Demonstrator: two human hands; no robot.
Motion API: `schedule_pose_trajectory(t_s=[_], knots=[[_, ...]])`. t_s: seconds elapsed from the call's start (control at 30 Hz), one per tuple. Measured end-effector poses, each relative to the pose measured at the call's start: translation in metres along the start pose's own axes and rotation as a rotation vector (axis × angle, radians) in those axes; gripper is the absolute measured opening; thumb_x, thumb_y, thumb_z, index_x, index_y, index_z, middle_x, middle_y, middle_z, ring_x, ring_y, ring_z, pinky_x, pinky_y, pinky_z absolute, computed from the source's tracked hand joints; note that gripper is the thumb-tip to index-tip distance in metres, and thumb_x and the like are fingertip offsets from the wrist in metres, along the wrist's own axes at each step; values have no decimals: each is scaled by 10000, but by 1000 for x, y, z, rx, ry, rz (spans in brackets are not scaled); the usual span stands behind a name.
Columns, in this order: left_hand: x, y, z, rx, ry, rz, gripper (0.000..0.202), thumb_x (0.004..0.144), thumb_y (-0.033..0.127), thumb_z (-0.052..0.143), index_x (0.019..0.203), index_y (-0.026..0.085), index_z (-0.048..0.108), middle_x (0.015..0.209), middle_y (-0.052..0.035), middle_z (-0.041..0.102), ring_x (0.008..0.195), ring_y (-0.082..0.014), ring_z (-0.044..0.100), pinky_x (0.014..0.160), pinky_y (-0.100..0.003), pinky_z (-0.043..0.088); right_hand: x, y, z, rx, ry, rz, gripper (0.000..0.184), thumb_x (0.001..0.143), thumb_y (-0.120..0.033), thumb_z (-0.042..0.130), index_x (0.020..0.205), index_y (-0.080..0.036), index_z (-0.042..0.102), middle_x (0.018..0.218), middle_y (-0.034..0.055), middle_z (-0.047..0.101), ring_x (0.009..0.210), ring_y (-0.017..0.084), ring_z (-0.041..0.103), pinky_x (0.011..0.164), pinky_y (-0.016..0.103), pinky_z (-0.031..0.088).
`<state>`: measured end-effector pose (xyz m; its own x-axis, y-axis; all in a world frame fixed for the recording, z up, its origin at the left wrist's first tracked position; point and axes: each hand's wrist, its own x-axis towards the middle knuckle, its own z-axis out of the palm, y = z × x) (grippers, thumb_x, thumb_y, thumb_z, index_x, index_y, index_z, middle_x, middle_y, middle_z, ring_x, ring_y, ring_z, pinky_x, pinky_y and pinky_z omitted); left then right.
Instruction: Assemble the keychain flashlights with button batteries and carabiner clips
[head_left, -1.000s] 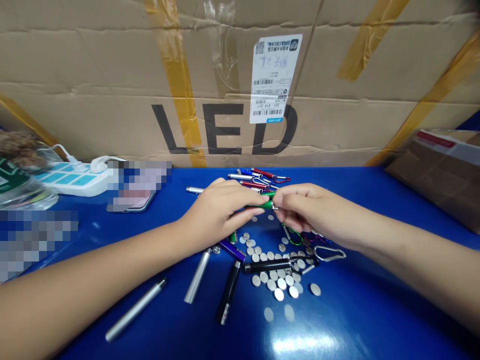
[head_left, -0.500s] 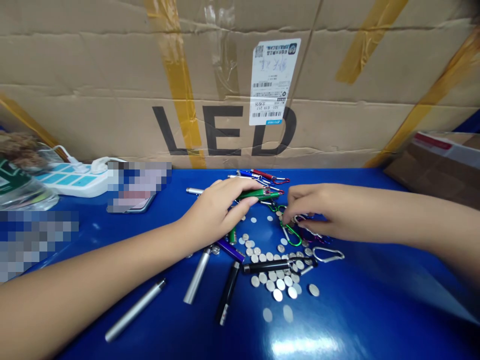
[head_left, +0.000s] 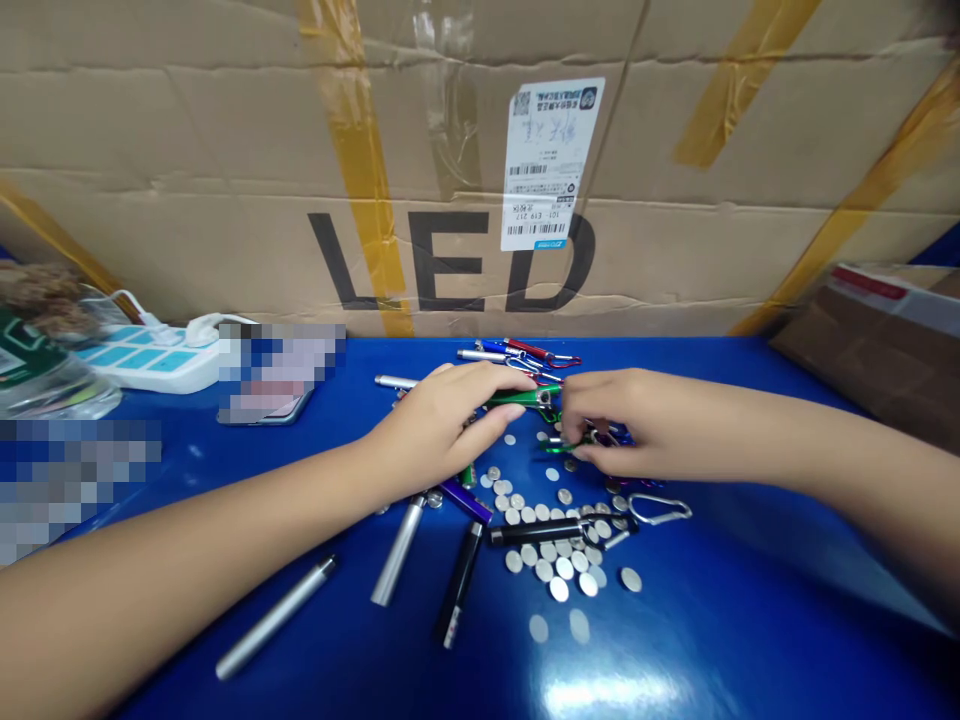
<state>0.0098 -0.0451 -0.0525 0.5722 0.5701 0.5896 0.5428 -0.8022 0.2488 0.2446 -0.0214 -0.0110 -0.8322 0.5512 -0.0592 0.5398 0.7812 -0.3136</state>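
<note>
Big brown cardboard box (head_left: 247,130) w/ black LED lettering (head_left: 422,265) stands at the back of a glossy blue table (head_left: 345,665). L hand (head_left: 431,420) grips a slim shiny green tube (head_left: 516,399) btwn thumb & fingers, approx table ctr. R hand (head_left: 626,418), just beside it, pinches a small green carabiner (head_left: 559,448), a bit blurred. Nearer the viewer, a black cylindrical tube (head_left: 532,533) w/ silver end lies among loose round silver discs (head_left: 564,567); a plain silver tube (head_left: 274,620) lies farther left, well apart.

silver discs (head_left: 559,589) crowd the nearside of right fingers (head_left: 576,425); blue table (head_left: 765,630) lies open front right.
</note>
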Motion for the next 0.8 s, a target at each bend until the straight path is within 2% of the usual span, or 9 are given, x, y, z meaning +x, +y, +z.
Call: schedule_pose_trajectory(t_s=[0.13, 0.23, 0.37, 0.47, 0.53, 0.67, 0.8], knots=[[1, 0, 0, -45, -36, 10, 294, 940, 171, 423, 1212, 162, 535, 1166, -73, 640, 1086, -164, 589, 933, -312, 470, 3, -3, 1, 333, 136, 127, 103, 821, -302, 558, 827, -199, 557, 721, -15, 603, 622, 116, 544, 556, 239, 423], [1, 0, -2, -51, -26, -30, 267, 944, 226, 435, 1178, 154, 543, 1137, -79, 645, 1040, -173, 601, 901, -318, 478, 6, -3, 7, 536, 218, 162, 148, 840, -351, 557, 842, -205, 535, 680, -34, 569, 603, 104, 522, 544, 230, 419], [1, 1, -3, -74, -62, -31, 218, 919, 360, 523, 1002, 173, 600, 882, -18, 665, 798, -141, 615, 720, -251, 477, 8, -8, 13, 564, 295, 217, 156, 837, -358, 570, 866, -208, 541, 669, -33, 566, 580, 107, 514, 525, 240, 407], [2, 2, -2, -38, -50, -27, 214, 920, 307, 504, 780, 166, 581, 690, 12, 590, 658, -121, 555, 602, -228, 411, 9, -16, 15, 483, 323, 190, 145, 857, -344, 548, 887, -203, 542, 677, -27, 583, 582, 110, 532, 535, 242, 411], [2, 3, -2, -36, -37, -50, 252, 915, 273, 489, 695, 162, 540, 639, 18, 558, 613, -113, 522, 572, -226, 379, 9, -22, 16, 353, 350, 141, 126, 875, -309, 522, 925, -198, 554, 703, -19, 603, 602, 111, 546, 561, 242, 412], [2, 6, -3, -104, -67, -117, 257, 919, 257, 464, 697, 158, 545, 638, 24, 568, 606, -105, 525, 581, -221, 380, 10, -29, 21, 16, 364, 70, 159, 893, -259, 451, 957, -184, 576, 764, 9, 629, 643, 131, 555, 586, 254, 375], [3, 9, -3, -169, -49, -139, 243, 922, 225, 452, 710, 155, 547, 666, 26, 585, 636, -98, 540, 610, -212, 392, 11, -32, 28, -266, 313, 103, 244, 917, -325, 365, 909, -170, 553, 753, 44, 640, 601, 162, 543, 525, 265, 282]])
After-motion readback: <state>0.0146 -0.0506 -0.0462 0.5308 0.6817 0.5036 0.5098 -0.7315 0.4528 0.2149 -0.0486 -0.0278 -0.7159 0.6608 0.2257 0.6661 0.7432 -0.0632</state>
